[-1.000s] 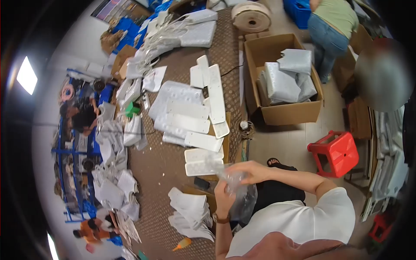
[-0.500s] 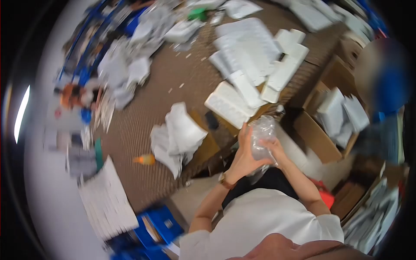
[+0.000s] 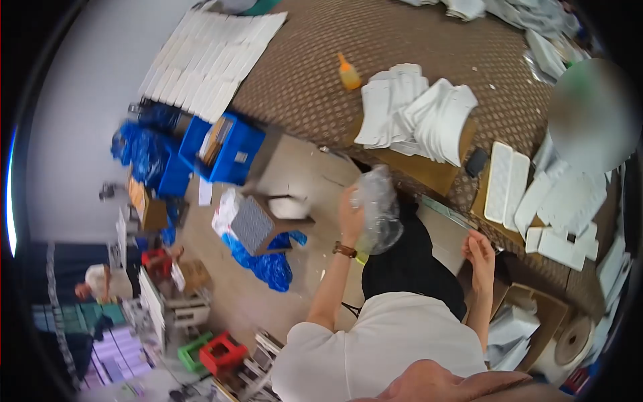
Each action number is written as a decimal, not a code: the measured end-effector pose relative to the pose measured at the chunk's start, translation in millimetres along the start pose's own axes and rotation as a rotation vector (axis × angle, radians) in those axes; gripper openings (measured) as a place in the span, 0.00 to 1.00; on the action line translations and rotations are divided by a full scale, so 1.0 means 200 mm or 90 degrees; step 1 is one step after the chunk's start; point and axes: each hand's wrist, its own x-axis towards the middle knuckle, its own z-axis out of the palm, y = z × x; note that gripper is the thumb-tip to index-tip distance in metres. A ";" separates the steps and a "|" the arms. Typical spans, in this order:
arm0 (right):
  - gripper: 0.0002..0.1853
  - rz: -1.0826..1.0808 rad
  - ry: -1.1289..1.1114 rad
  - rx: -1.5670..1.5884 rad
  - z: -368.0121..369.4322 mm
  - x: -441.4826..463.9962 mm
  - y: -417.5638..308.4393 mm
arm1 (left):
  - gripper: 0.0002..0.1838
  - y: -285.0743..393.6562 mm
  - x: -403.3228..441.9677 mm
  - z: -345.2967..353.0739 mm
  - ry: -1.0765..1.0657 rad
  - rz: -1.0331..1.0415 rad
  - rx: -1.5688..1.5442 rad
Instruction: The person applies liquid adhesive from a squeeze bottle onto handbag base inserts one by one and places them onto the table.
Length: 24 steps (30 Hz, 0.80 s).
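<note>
My left hand (image 3: pixel 350 213), with a watch on the wrist, grips a clear plastic bag (image 3: pixel 380 209) in front of my lap. The bag looks crumpled, and its contents are hard to make out. Near the table edge, my right hand (image 3: pixel 479 251) is apart from the bag, its fingers curled together. A thin pale strip (image 3: pixel 445 211) ends close to those fingertips; whether they hold it is unclear. On the table beyond lie fanned stacks of white flat pieces (image 3: pixel 418 114), a small dark object (image 3: pixel 475 162) and long white pieces (image 3: pixel 506 184).
An orange-yellow bottle (image 3: pixel 348 72) stands on the brown patterned table (image 3: pixel 301 87). White strips (image 3: pixel 214 57) cover its far left end. Left on the floor are a blue bin (image 3: pixel 231 151), a stool (image 3: pixel 254 224) and blue plastic (image 3: pixel 264 264). An open carton (image 3: pixel 556 311) sits right; another person (image 3: pixel 110 281) is far off.
My view has swung left, showing more floor. Both hands were on the plastic bag; now my right hand has let go and moved right, while my left keeps the bag.
</note>
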 end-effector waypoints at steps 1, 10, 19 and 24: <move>0.13 0.016 -0.020 -0.020 0.02 0.02 0.04 | 0.25 -0.15 -0.06 -0.10 0.055 -0.105 -0.006; 0.13 0.133 -0.193 -0.235 0.32 0.14 0.10 | 0.32 -1.22 -0.90 -0.37 0.760 -0.789 -0.487; 0.13 0.127 -0.291 -0.314 0.42 0.35 0.13 | 0.40 -1.01 -0.91 -0.46 0.824 -0.721 -0.747; 0.12 0.038 -0.447 -0.378 0.51 0.53 0.19 | 0.45 -1.03 -0.90 -0.61 0.954 -0.685 -0.681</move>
